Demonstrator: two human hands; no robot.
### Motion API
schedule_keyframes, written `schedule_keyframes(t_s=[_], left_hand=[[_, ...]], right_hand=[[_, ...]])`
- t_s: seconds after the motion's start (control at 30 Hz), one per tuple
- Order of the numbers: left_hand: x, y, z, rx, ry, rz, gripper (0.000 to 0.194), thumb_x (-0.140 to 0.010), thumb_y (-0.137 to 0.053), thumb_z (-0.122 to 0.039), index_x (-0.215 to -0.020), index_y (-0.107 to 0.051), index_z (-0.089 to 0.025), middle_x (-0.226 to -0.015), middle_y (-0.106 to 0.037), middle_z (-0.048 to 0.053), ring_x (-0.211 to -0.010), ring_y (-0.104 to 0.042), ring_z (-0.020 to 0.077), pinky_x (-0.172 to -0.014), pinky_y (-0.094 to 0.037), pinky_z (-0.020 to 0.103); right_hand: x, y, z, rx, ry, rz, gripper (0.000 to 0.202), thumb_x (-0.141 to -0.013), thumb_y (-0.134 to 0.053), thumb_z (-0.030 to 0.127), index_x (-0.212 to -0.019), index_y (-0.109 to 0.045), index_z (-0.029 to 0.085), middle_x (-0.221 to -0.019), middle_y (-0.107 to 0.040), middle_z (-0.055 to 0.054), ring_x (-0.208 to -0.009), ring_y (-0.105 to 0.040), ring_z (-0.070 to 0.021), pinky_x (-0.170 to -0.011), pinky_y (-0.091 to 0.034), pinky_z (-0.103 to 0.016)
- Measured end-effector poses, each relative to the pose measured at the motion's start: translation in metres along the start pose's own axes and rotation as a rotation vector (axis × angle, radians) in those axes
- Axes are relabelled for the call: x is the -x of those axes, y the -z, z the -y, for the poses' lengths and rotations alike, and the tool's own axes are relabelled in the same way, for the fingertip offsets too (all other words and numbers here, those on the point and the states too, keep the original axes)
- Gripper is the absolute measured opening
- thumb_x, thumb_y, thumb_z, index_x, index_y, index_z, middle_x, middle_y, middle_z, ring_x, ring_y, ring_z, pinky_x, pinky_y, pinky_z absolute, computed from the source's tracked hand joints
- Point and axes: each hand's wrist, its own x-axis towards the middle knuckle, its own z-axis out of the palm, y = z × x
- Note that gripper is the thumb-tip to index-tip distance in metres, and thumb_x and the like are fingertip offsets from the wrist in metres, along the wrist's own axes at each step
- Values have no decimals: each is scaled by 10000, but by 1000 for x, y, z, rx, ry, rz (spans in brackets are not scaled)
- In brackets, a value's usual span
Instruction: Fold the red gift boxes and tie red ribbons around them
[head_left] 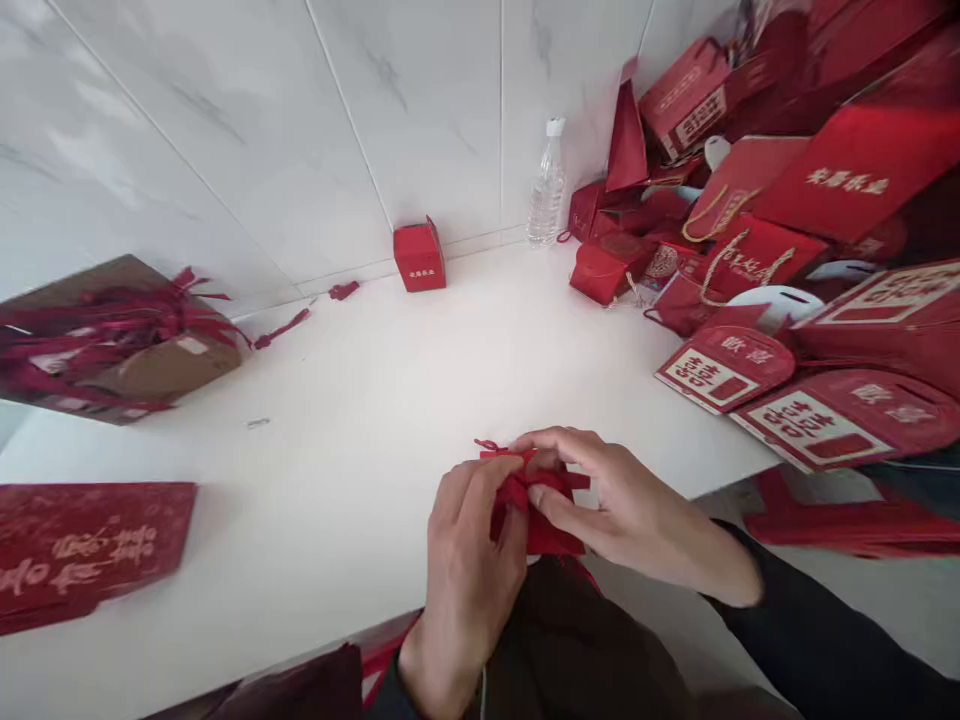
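Observation:
A small red box [555, 535] lies at the table's front edge, partly covered by my fingers, with a thin red cord loop [489, 445] sticking out behind it. My left hand [476, 560] is curled over its left side, thumb and fingers pressed on its red folded top. From the right, my right hand [600, 495] pinches the same top, its thumb close to my left fingertips. Whether a ribbon or a flap is between the fingers is too blurred to tell.
White table [337, 400] against a tiled wall. At the back stand a small red box [420, 258] and a clear bottle [547, 185]. Red gift boxes [727, 365] pile up right. Left are a cardboard box of ribbons [165, 370] and a flat red bag [97, 540].

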Motion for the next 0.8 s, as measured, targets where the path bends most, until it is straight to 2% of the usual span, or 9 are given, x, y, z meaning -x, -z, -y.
schedule_keyframes(t_s=[0.1,0.17,0.3,0.43,0.53,0.67,0.8], left_hand=[[5,-3,5,-5,-82,-77,373,-861,-561,53,-1141,-599,-190,-1006,-698,35,-903,-639,137,-753,-563,263],[5,-5,7,-8,-155,-112,370,-849,-569,83,-1110,-590,-179,-1028,-694,56,-914,-635,150,-753,-558,290],[2,-4,5,-43,-267,-147,359,-811,-633,117,-1034,-610,-164,-1145,-668,111,-1053,-628,217,-829,-559,390],[1,1,4,-124,-314,-179,392,-779,-712,96,-1091,-634,-128,-1189,-654,165,-1099,-631,277,-874,-553,491],[3,5,3,-161,-343,-196,377,-757,-731,102,-1043,-636,-125,-1149,-670,152,-1074,-633,276,-904,-536,533],[8,9,0,-218,-308,-201,345,-744,-765,83,-984,-663,-143,-1168,-644,142,-1103,-601,268,-927,-507,483],[21,11,-2,-228,-191,-197,280,-781,-761,43,-957,-658,-149,-1090,-637,113,-1027,-593,213,-893,-475,384]], right_hand=[[-2,7,3,-62,-36,23,312,-1070,-475,399,-1323,-624,294,-1263,-692,-17,-1181,-631,-205,-977,-501,-324],[-3,9,3,-46,-7,32,308,-1085,-443,388,-1289,-652,291,-1240,-705,-15,-1184,-626,-201,-988,-487,-323],[-5,10,0,44,85,59,200,-1051,-523,307,-1155,-694,296,-1148,-724,10,-1105,-636,-189,-972,-459,-332],[-5,10,1,77,25,40,137,-1034,-566,346,-1028,-687,282,-1008,-707,25,-932,-642,-169,-822,-475,-311],[-4,10,4,106,30,15,111,-1028,-565,299,-1015,-671,271,-986,-695,25,-896,-637,-163,-789,-466,-305],[-1,11,3,207,79,-65,132,-1031,-522,239,-973,-640,253,-959,-687,12,-930,-624,-179,-815,-459,-322],[4,17,-5,335,55,-120,137,-1039,-487,250,-988,-614,245,-974,-673,-18,-950,-609,-207,-788,-464,-343]])
